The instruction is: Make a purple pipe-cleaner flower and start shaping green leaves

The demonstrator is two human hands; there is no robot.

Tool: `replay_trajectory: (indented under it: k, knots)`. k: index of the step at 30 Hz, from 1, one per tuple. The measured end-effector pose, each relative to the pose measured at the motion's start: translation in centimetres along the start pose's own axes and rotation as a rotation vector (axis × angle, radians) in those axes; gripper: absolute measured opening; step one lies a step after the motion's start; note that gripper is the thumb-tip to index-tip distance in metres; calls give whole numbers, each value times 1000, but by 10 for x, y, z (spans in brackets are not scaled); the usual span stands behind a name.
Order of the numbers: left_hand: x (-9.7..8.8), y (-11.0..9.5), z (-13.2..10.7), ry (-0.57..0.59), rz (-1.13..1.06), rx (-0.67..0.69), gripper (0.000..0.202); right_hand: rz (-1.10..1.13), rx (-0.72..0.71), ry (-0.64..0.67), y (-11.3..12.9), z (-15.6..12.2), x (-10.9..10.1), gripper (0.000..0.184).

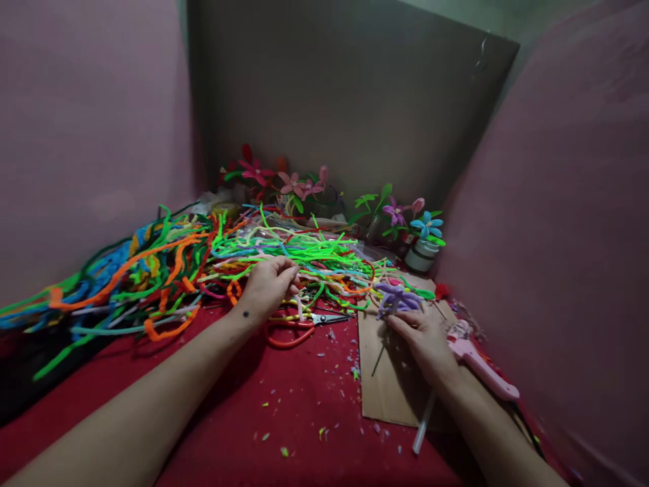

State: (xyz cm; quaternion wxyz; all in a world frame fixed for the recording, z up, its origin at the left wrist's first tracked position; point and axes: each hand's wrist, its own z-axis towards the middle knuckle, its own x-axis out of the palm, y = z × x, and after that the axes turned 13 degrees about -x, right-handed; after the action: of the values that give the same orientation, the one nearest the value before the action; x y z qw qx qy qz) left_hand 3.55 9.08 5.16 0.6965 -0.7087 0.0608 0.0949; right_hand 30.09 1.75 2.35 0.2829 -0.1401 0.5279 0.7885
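My right hand (423, 338) pinches a purple pipe-cleaner flower (398, 297) over the cardboard. A thin dark stem slants down below its fingers. My left hand (271, 287) hovers at the front edge of a heap of many-coloured pipe cleaners (314, 250), thumb and fingers pressed together. Whatever is between those fingertips, if anything, is too small to make out. Just below that hand lie red-handled scissors (291, 340), blades pointing right, with a few pipe cleaners across the handles.
Beneath my right hand is a cardboard sheet (372, 396). A pink glue gun (484, 372) and a clear glue stick (424, 425) lie beside my right forearm. Finished flowers (291, 184) and a small jar (422, 256) stand behind. Fuzz scraps dot the red cloth (238, 419).
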Motion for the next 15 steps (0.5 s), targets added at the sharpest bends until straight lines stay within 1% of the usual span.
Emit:
replay_trajectory:
  k: [1, 3, 5, 7, 9, 11, 12, 13, 15]
  knots:
    - [0, 2, 0, -9, 16, 8, 13, -88, -48, 24, -1, 0, 1, 29]
    - [1, 6, 0, -43, 108, 66, 12, -187, -114, 37, -3, -2, 3, 31]
    - [1, 10, 0, -74, 233, 154, 14, -233, -161, -7, -5, -6, 2, 33]
    - [2, 14, -1, -81, 329, 228, 20, -302, -243, -73, -4, -11, -1, 32]
    - [5, 16, -2, -56, 366, 286, 29, -385, -376, -125, 1, -16, -5, 26]
    - [11, 14, -7, -34, 386, 373, 33, -412, -533, -154, 15, -21, -7, 19]
    - [15, 11, -11, -12, 378, 411, 31, -410, -627, -158, 26, -23, -6, 17]
    - [19, 8, -17, 33, 332, 406, 29, -403, -725, -152, 38, -26, -2, 17]
    - [28, 5, -33, 204, 192, 345, 27, -383, -916, -48, 63, -29, 12, 28]
